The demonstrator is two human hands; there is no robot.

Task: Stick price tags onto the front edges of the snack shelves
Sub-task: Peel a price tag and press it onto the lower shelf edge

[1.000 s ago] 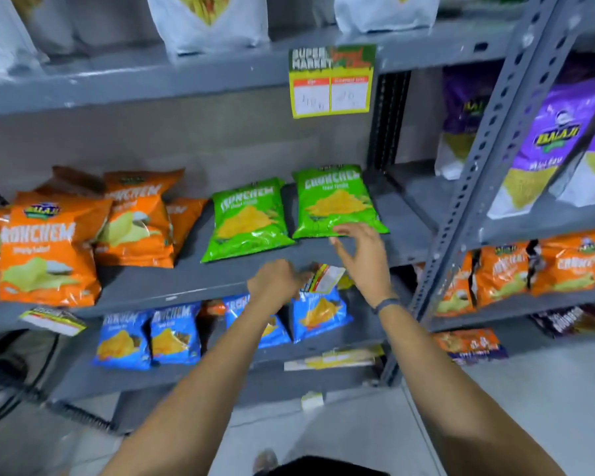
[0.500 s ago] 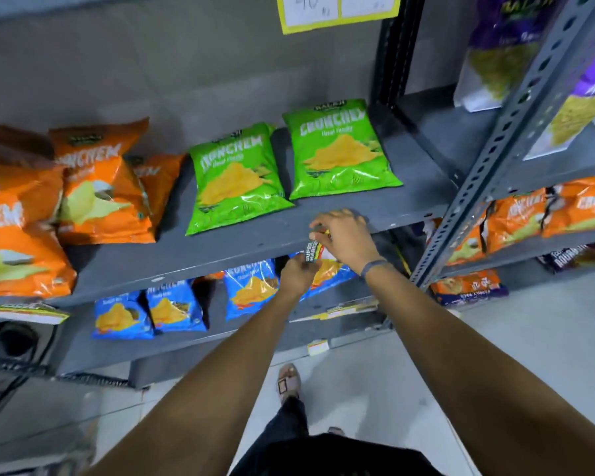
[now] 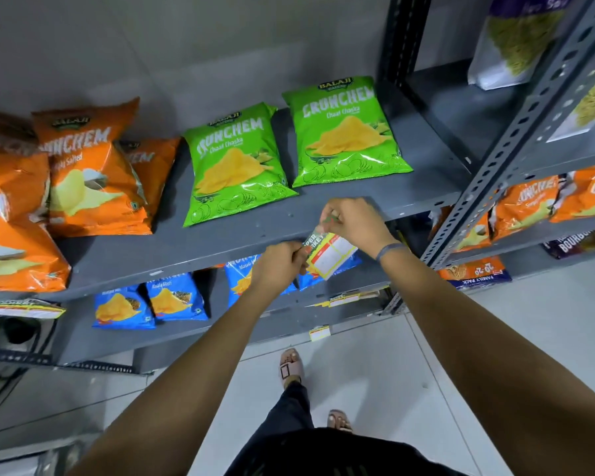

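hands: left hand [image 3: 279, 266] and right hand [image 3: 352, 223] close together, both pinching one price tag [image 3: 330, 253]
tag location: in the air just off the shelf edge [image 3: 172, 261], not stuck yet
done: tags already hang left of the hands [image 3: 21, 310] and on two edges below them [image 3: 349, 298] [image 3: 319, 333]
left: press this one on
shelf above hands: green bags [image 3: 340, 132], orange bags [image 3: 93, 173] off left
shelf below hands: blue bags [image 3: 176, 297]

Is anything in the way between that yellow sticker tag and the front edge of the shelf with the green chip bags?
Nothing visible. The price tag, pinched by the left hand and right hand, sits right at the shelf's front edge. The green bags lie farther back, clear of the edge.
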